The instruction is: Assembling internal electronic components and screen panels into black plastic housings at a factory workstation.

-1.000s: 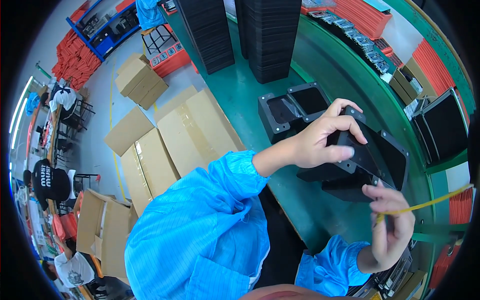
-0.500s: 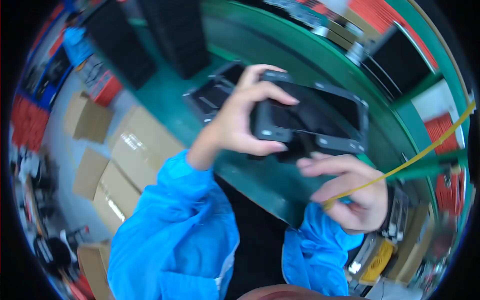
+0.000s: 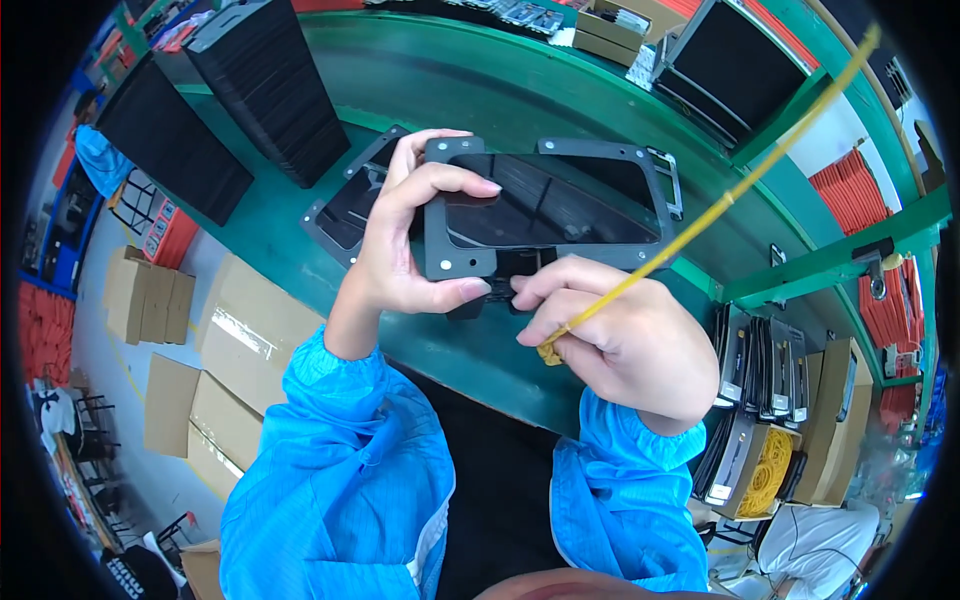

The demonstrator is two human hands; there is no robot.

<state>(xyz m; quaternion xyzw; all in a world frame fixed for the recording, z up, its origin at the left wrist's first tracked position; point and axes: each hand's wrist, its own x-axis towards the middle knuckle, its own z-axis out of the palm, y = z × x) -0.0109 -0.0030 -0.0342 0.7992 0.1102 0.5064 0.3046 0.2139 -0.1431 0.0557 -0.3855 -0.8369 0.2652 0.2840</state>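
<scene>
My left hand is closed on the left end of a dark grey frame with a glossy black panel in it, thumb below and fingers over the top. Light round spots mark the frame's corners. My right hand is closed around the bunched end of a yellow cord, which runs taut up to the far right. Its fingertips are close to a black part at the frame's lower edge; whether they touch it I cannot tell. Behind my left hand, a similar framed panel lies on the green bench.
Two tall stacks of black sheets stand at the bench's far left. Cardboard boxes lie on the left. A green metal post crosses the right side, near a box with a coil of yellow cord and upright black folders.
Both hands and the framed panel have shifted left in the picture. My right hand has come closer to the frame's lower edge, still holding the cord. The view is sharper.
</scene>
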